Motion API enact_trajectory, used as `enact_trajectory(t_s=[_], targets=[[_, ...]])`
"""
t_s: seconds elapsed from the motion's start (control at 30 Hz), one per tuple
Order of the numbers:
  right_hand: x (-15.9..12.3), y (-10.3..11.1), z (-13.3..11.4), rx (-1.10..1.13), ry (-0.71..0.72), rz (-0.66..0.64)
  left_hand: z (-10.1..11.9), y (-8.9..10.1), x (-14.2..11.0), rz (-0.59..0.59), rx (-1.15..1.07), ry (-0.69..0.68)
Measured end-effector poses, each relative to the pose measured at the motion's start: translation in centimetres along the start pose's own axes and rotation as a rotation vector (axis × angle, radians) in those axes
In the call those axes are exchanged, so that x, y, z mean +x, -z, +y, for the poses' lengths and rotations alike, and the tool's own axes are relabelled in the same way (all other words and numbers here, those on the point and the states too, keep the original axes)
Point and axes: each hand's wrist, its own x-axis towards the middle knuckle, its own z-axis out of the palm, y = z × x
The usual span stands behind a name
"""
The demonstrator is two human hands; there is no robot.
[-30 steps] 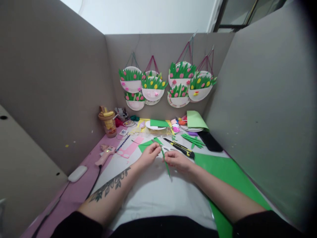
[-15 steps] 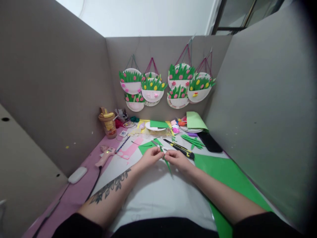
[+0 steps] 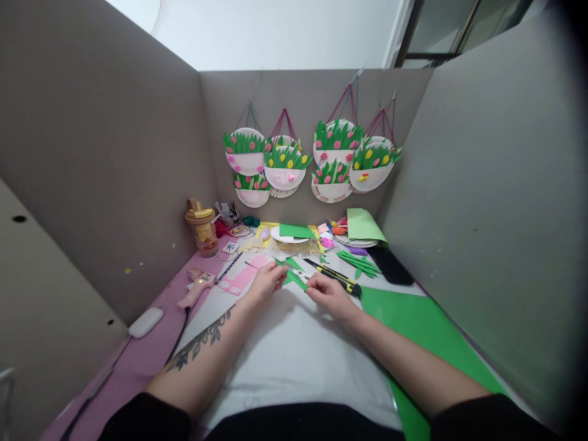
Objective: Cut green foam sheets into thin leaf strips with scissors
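Note:
My left hand point(image 3: 271, 279) is closed in a pinch over the middle of the worktop. My right hand point(image 3: 329, 294) is likewise pinched, a short way to its right. Between them runs a narrow green paper strip point(image 3: 297, 280), slanting down to the right, with one end in each hand's fingertips. Just behind the fingers lie a green paper piece and a pale, thin metal-looking tool, partly covered. Close beyond my right hand is a black and yellow utility knife point(image 3: 337, 278). Cut green paper leaves point(image 3: 361, 264) are heaped behind it.
A big green sheet point(image 3: 418, 324) spreads at the right, below a black phone point(image 3: 390, 265). On the left are a pink glue gun point(image 3: 197, 289), pink paper point(image 3: 239, 282), a lidded cup point(image 3: 203, 231) and a white case point(image 3: 146, 323). Paper-plate flower baskets point(image 3: 285, 177) hang on the back panel.
My hands have drawn apart, the left one moving left. The green strip, which pointed down toward me, now stretches between them.

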Motion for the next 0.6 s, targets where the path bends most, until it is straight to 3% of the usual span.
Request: enact_trajectory(t_s=[0.13, 0.23, 0.3, 0.4, 0.5, 0.6], targets=[[-0.3, 0.3, 0.1, 0.02, 0.03, 0.044, 0.3, 2.3, 1.8, 0.224, -0.149, 0.032], [-0.3, 0.4, 0.3, 0.014, 0.01, 0.179, 0.4, 2.6, 1.9, 0.32, -0.025, -0.033], [-0.2, 0.2, 0.5, 0.0, -0.02, 0.222, 0.4, 1.5, 1.0, 0.246, 0.173, -0.105], [-0.2, -0.2, 0.6, -0.067, -0.025, 0.13, 0.3, -0.8, -1.0, -0.03, 0.345, -0.271], [-0.4, -0.3, 0.3, -0.125, 0.024, 0.053, 0.4, -2.2, -2.2, -0.074, 0.405, -0.281], [-0.4, -0.2, -0.1, -0.114, 0.08, 0.022, 0.5, -2.1, -2.1, -0.065, 0.27, -0.193]])
